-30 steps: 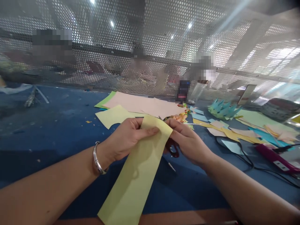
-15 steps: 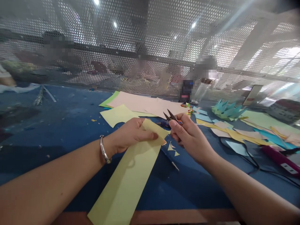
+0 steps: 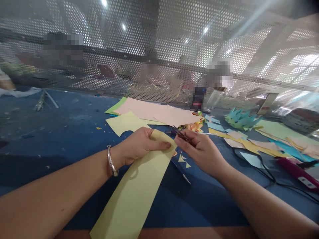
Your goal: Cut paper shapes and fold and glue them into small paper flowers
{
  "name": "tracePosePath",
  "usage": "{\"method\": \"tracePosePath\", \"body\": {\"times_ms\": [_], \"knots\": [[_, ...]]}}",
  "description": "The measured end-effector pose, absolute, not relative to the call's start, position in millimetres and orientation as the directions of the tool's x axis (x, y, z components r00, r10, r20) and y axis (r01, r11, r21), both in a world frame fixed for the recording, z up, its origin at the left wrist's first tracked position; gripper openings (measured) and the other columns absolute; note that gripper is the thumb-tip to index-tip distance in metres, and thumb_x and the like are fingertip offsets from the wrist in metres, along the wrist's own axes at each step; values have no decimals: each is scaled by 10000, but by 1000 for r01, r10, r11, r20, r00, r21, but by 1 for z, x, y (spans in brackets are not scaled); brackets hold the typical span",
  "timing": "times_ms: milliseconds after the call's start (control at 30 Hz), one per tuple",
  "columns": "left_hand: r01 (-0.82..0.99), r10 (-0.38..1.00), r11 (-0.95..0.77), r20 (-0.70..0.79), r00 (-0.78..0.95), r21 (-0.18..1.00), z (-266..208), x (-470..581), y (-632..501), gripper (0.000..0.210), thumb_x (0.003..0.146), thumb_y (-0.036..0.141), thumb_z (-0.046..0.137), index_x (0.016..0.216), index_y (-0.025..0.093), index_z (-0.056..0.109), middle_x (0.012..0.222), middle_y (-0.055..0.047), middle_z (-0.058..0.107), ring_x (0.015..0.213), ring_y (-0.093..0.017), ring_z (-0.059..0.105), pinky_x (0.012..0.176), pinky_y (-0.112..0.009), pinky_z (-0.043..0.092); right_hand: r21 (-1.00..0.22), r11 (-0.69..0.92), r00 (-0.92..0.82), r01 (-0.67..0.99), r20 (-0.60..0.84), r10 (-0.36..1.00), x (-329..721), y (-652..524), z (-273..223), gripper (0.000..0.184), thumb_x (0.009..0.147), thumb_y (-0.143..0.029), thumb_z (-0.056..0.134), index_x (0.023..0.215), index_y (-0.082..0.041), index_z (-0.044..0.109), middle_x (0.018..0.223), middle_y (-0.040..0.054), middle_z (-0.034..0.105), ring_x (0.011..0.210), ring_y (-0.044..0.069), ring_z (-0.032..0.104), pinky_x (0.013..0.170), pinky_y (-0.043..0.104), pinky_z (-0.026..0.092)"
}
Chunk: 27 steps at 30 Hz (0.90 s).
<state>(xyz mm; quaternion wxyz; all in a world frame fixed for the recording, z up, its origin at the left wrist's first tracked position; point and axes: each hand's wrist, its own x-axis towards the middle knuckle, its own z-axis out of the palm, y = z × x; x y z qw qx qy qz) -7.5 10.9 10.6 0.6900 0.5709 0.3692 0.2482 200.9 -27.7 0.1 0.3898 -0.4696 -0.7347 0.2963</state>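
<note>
A long strip of yellow-green paper (image 3: 139,186) slants down toward the table's front edge. My left hand (image 3: 143,144) grips its upper end, thumb on top and fingers hidden underneath. My right hand (image 3: 199,146) is closed around a pair of scissors (image 3: 184,135), whose dark blades point up and left, nearly together, just beyond the paper's top right corner. The right thumb and fingertips are right by that corner; whether they touch it I cannot tell. Small triangular paper scraps (image 3: 183,158) and a blue pen (image 3: 181,172) lie on the table under my hands.
Behind my hands lie a pale pink sheet (image 3: 154,111) and a cut yellow-green piece (image 3: 126,123). To the right are a blue-green paper crown (image 3: 241,119), paper strips (image 3: 246,142), a black cable (image 3: 271,174) and a purple power strip (image 3: 297,172). A perforated metal screen (image 3: 124,66) closes off the back.
The scissor blades were spread and are now nearly together. My right hand has moved slightly down and left, closer to the paper's corner. My left hand still holds the paper.
</note>
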Motion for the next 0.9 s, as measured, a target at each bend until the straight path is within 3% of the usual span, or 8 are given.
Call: {"method": "tracePosePath", "body": {"times_ms": [200, 433, 633, 900], "knots": [[29, 786, 212, -189, 588, 977, 15, -8, 7, 244, 775, 299, 792, 938, 119, 771, 777, -51, 769, 572, -121, 656, 551, -214, 515, -826, 354, -217, 438, 285, 934, 207, -26, -3, 451, 1006, -579, 378, 927, -198, 607, 631, -53, 365, 520, 89, 289, 470, 241, 243], [-34, 791, 206, -146, 595, 978, 10, -12, 16, 267, 741, 341, 822, 920, 150, 771, 824, -79, 773, 622, -170, 696, 580, -281, 573, -720, 372, -220, 585, 301, 928, 210, -28, 5, 475, 989, -599, 404, 800, -193, 562, 617, -49, 373, 519, 85, 330, 478, 240, 250], [-100, 807, 213, -117, 578, 972, 9, -13, 18, 239, 739, 301, 827, 909, 144, 768, 846, -83, 776, 652, -167, 710, 600, -262, 573, -602, 406, -246, 687, 333, 910, 210, -29, 10, 468, 994, -569, 414, 744, -191, 529, 606, -45, 413, 546, 95, 375, 513, 248, 280], [-119, 787, 227, -110, 607, 966, 13, -13, 16, 226, 743, 281, 826, 913, 143, 768, 827, -81, 778, 656, -173, 716, 597, -265, 582, -539, 447, -281, 714, 364, 888, 209, -31, 12, 437, 994, -530, 442, 726, -196, 529, 602, -39, 448, 540, 101, 379, 515, 255, 271]]}}
